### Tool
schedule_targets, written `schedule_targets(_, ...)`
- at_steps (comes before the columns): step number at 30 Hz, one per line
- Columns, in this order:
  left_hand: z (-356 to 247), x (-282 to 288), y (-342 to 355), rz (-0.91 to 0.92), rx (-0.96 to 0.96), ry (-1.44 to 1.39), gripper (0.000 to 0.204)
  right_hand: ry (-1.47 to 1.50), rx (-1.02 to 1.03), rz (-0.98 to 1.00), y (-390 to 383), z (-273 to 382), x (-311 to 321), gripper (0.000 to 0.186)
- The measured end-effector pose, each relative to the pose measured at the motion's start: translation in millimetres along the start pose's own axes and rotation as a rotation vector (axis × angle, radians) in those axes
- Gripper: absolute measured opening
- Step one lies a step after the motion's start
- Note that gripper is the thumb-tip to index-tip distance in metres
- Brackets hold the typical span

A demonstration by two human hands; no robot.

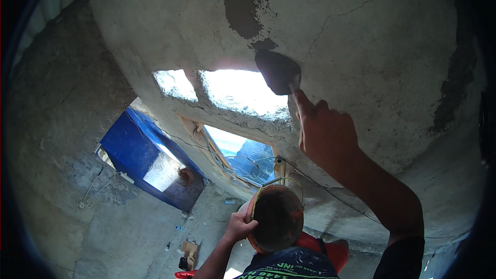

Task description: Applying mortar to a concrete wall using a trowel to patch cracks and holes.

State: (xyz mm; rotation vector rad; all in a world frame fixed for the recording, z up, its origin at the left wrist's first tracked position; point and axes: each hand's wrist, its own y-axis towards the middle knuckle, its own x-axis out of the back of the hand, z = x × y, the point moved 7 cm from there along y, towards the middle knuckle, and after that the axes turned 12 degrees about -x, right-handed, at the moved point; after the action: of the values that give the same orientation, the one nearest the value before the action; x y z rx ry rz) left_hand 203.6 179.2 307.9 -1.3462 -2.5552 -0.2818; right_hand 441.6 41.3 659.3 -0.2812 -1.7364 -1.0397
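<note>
My right hand (329,129) is raised high, wrapped round the handle of a trowel (279,71), its index finger stretched along toward the blade. The dark pointed blade lies at the wall (361,31), over the upper right edge of a bright opening. Just above its tip is a small dark damp-looking patch (264,45), below a larger dark strip (239,5). Low in front of my body, my left hand (239,226) grips the rim of an orange bucket (295,206). The bucket is tilted toward me; its inside is dark, and its contents are hard to make out.
Two bright openings (243,90) pierce the wall above a wood-framed window (240,150). Cables (330,194) run along the wall and across the window. A blue door (129,139) stands at left. A cardboard box (190,250) lies on the floor. Another dark strip (457,82) marks the right wall.
</note>
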Motion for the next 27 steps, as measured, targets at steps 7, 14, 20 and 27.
schedule_targets(7, -8.6, -8.6, 5.1, 0.063, -0.051, 0.056, 0.038, 0.189, -0.035, -0.309, 74.5, 17.4, 34.5, 0.06)
schedule_targets(14, 0.5, 0.7, 0.7, 0.027, -0.091, 0.046, 0.039, 0.109, 0.052, -0.225, 31.0, 39.5, -52.8, 0.065)
schedule_targets(20, 19.6, 4.0, -1.6, 0.001, -0.048, -0.014, 0.035, -0.004, 0.096, 0.069, -1.6, 25.8, -59.6, 0.077)
schedule_targets(27, 3.0, -1.8, 4.2, 0.058, -0.036, 0.013, 0.034, -0.065, -0.022, -0.211, 35.8, 0.4, -7.9, 0.069)
